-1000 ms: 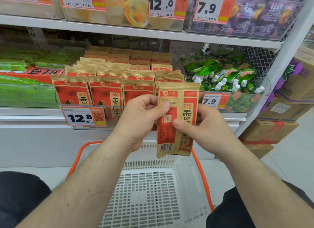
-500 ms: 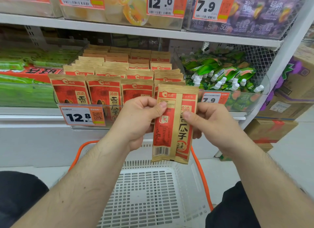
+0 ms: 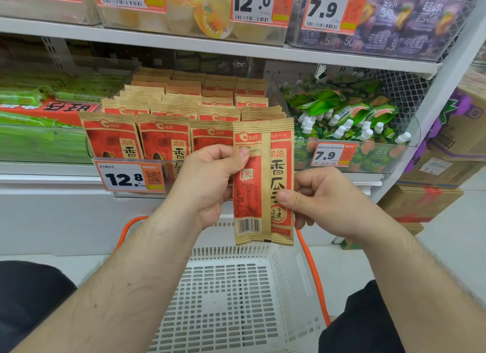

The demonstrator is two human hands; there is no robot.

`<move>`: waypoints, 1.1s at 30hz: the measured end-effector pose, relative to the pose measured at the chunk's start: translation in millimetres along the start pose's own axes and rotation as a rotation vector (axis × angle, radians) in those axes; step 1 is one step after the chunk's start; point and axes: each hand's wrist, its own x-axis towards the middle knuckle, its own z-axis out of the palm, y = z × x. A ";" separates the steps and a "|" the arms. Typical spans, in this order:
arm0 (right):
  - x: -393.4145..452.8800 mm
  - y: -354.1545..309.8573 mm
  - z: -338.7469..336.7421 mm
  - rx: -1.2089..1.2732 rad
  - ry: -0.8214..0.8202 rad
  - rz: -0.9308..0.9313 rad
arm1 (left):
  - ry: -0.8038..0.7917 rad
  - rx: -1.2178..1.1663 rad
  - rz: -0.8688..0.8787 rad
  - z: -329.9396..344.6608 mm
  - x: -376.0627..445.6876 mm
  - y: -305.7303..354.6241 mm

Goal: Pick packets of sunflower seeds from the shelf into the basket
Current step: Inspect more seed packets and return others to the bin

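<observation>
Mid-transfer, by the look of it: one red-and-kraft sunflower seed packet (image 3: 263, 184) held upright in front of the shelf (image 3: 184, 46), above the white basket (image 3: 236, 294), pinched by left hand (image 3: 210, 184) at its upper edge and right hand (image 3: 323, 200) at its side; more packets (image 3: 163, 142) remaining in the bin; next probably lowering, then letting go over the basket

Both forearms raised, left hand (image 3: 210, 180) and right hand (image 3: 324, 201) level — fingers curled, thumbs pinching inward.
</observation>
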 end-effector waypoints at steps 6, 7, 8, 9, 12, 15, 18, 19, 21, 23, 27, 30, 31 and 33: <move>-3.4 0.6 -2.7 -0.015 -0.092 -0.009 | 0.042 -0.012 -0.010 -1.6 2.1 1.2; -4.0 0.3 -2.2 -0.036 -0.108 -0.014 | 0.047 -0.018 -0.011 -2.1 2.4 1.6; -3.5 0.6 -1.8 -0.050 -0.109 -0.024 | 0.048 -0.021 -0.011 -2.3 2.4 1.9; -3.2 0.1 -1.0 -0.058 -0.100 -0.034 | 0.047 -0.022 -0.009 -2.2 2.8 1.7; -3.3 -3.0 1.8 -0.089 -0.063 -0.078 | 0.063 0.011 0.035 -1.6 2.7 0.0; -3.9 -5.1 5.8 -0.157 -0.005 -0.106 | 0.155 0.120 0.142 -1.7 4.7 -3.6; -2.6 -3.6 10.9 -0.295 0.059 -0.123 | 0.169 0.171 0.244 1.8 -0.1 -4.2; -2.4 -3.5 12.5 -0.335 0.075 -0.125 | 0.145 0.207 0.268 3.2 -3.0 -4.2; -1.7 -4.2 14.1 -0.387 0.091 -0.140 | 0.069 0.278 0.286 6.1 -7.7 -4.8; -1.7 -4.2 13.7 -0.400 0.067 -0.153 | 0.013 0.286 0.287 6.0 -8.1 -6.1; -4.8 -1.6 10.2 -0.210 -0.020 -0.177 | -0.045 0.248 0.257 2.2 -6.0 -7.9; -3.2 -0.3 10.8 -0.081 0.105 -0.223 | -0.085 0.261 0.274 3.0 -6.7 -10.1; -2.2 -0.6 11.1 -0.077 0.170 -0.232 | -0.102 0.268 0.277 3.9 -7.0 -11.0; -0.5 -0.3 10.9 -0.069 0.254 -0.248 | -0.151 0.290 0.281 5.0 -7.5 -13.2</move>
